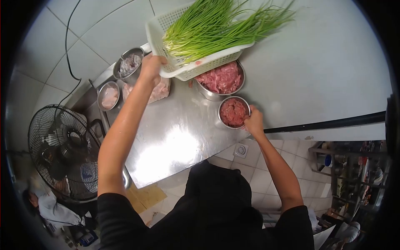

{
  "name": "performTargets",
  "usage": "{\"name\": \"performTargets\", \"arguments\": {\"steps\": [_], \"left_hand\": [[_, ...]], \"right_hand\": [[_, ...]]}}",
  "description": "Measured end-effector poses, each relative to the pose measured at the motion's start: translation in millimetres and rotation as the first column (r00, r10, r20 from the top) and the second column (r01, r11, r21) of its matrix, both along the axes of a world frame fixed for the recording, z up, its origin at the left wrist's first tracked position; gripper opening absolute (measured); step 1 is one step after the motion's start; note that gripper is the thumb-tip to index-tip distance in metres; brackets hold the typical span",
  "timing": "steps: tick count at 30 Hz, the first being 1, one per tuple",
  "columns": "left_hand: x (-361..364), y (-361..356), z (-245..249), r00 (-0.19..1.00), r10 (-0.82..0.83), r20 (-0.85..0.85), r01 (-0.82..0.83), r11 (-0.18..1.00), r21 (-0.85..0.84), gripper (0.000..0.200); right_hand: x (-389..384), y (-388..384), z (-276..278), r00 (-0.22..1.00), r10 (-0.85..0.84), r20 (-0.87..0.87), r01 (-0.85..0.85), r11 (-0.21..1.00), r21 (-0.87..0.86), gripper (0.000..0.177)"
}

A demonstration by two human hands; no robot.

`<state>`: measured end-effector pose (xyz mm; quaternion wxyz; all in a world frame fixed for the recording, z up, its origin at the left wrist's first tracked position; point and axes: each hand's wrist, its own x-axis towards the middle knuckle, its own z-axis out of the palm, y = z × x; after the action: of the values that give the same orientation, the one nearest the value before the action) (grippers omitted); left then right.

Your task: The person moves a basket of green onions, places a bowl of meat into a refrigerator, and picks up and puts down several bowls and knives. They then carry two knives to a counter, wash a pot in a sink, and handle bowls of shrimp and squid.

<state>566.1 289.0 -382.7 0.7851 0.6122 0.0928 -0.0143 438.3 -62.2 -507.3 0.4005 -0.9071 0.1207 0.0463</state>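
My left hand (pixel 152 66) is closed on the near left corner of a white plastic basket (pixel 177 74). Long green chives (pixel 208 31) fill the basket and spill over its right side. My right hand (pixel 253 121) grips the rim of a small metal bowl (pixel 219 116) of ground meat (pixel 233 112) on the steel table. Partly under the basket stands a larger metal bowl (pixel 212 96) heaped with pink sliced meat (pixel 223 78). Behind my left forearm lies a pale slab of meat (pixel 160 91), partly hidden.
Two metal bowls, one with greyish contents (pixel 130 64) and one with pale meat (pixel 109 98), sit at the table's left end. A black fan (pixel 60 150) stands at left. Shiny steel table (pixel 179 125) lies before me; people are visible at the lower edges.
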Motion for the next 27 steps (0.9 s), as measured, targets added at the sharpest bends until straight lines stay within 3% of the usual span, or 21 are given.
{"name": "performTargets", "arguments": {"steps": [3, 5, 7, 9, 10, 12, 13, 14, 15, 16, 17, 18, 21, 22, 23, 25, 26, 27], "left_hand": [[17.2, -15.2, -21.9, 0.997, 0.080, -0.019, -0.079, 0.997, 0.027, 0.038], [20.3, -16.9, -27.7, 0.998, 0.064, 0.020, -0.066, 0.988, 0.141, 0.036], [5.0, -23.9, -23.3, 0.981, 0.178, -0.079, -0.180, 0.984, -0.018, 0.043], [-26.7, -20.8, -15.1, 0.962, 0.264, -0.073, -0.270, 0.959, -0.084, 0.052], [-55.4, -24.7, -12.2, 0.928, 0.372, -0.011, -0.372, 0.928, -0.030, 0.057], [-122.6, -61.5, -22.8, 0.792, 0.482, 0.374, -0.546, 0.834, 0.081, 0.030], [-161.9, -109.1, -22.9, 0.745, 0.421, 0.518, -0.590, 0.778, 0.216, 0.014], [-196.7, -150.6, -31.8, 0.776, 0.177, 0.606, -0.407, 0.874, 0.266, 0.005], [-232.5, -213.9, -29.1, 0.841, 0.003, 0.541, -0.143, 0.966, 0.216, 0.006], [-263.1, -270.8, -25.8, 0.864, -0.246, 0.440, 0.152, 0.960, 0.236, 0.008], [-279.2, -323.7, -22.3, 0.763, -0.531, 0.368, 0.374, 0.828, 0.419, 0.009], [-282.9, -372.7, -26.8, 0.636, -0.718, 0.282, 0.555, 0.680, 0.480, 0.012], [-266.4, -534.4, -69.1, 0.479, -0.811, 0.336, 0.670, 0.585, 0.457, 0.020], [-256.9, -590.5, -77.7, 0.559, -0.769, 0.310, 0.733, 0.633, 0.250, 0.028], [-237.2, -642.7, -70.0, 0.550, -0.785, 0.284, 0.789, 0.600, 0.130, 0.035], [-183.7, -727.6, -66.8, 0.521, -0.765, 0.378, 0.801, 0.592, 0.094, 0.040], [-153.7, -769.8, -63.8, 0.566, -0.700, 0.435, 0.741, 0.664, 0.102, 0.042], [-106.6, -810.5, -65.4, 0.639, -0.701, 0.317, 0.765, 0.623, -0.163, 0.043]], "right_hand": [[-21.8, -14.8, 15.0, 0.990, 0.102, 0.096, -0.089, 0.987, -0.132, 0.027], [-58.5, -30.5, 17.3, 0.975, 0.103, 0.198, -0.129, 0.983, 0.127, 0.023], [-101.5, -54.0, 17.0, 0.988, 0.052, 0.146, -0.074, 0.985, 0.155, 0.022], [-145.5, -79.3, 36.4, 0.987, -0.072, -0.142, 0.112, 0.947, 0.301, 0.021], [-168.8, -97.3, 32.6, 0.985, -0.109, -0.137, 0.147, 0.940, 0.308, 0.021], [-217.6, -139.8, 28.4, 0.951, -0.213, -0.222, 0.285, 0.882, 0.374, 0.020], [-236.2, -162.4, 30.9, 0.928, -0.305, -0.211, 0.365, 0.855, 0.368, 0.020], [-257.2, -185.8, 32.3, 0.907, -0.357, -0.224, 0.414, 0.851, 0.322, 0.020], [-280.2, -210.2, 32.1, 0.887, -0.394, -0.240, 0.451, 0.849, 0.276, 0.020], [-301.9, -236.3, 25.6, 0.865, -0.446, -0.229, 0.497, 0.824, 0.273, 0.020], [-319.2, -265.2, 14.2, 0.857, -0.478, -0.191, 0.511, 0.836, 0.200, 0.021], [-327.1, -290.4, 1.8, 0.858, -0.490, -0.153, 0.510, 0.849, 0.139, 0.022], [-362.7, -360.5, -5.5, 0.861, -0.509, 0.013, 0.509, 0.860, 0.031, 0.025], [-373.5, -380.3, 4.4, 0.851, -0.525, -0.004, 0.523, 0.849, -0.075, 0.027], [-388.5, -394.4, 10.6, 0.838, -0.546, -0.013, 0.544, 0.837, -0.055, 0.027], [-411.1, -423.5, 16.8, 0.748, -0.661, 0.060, 0.663, 0.744, -0.080, 0.022], [-420.7, -442.0, 20.4, 0.722, -0.689, 0.065, 0.691, 0.717, -0.089, 0.022], [-432.5, -458.7, 23.0, 0.706, -0.703, 0.080, 0.708, 0.702, -0.078, 0.023]]}}
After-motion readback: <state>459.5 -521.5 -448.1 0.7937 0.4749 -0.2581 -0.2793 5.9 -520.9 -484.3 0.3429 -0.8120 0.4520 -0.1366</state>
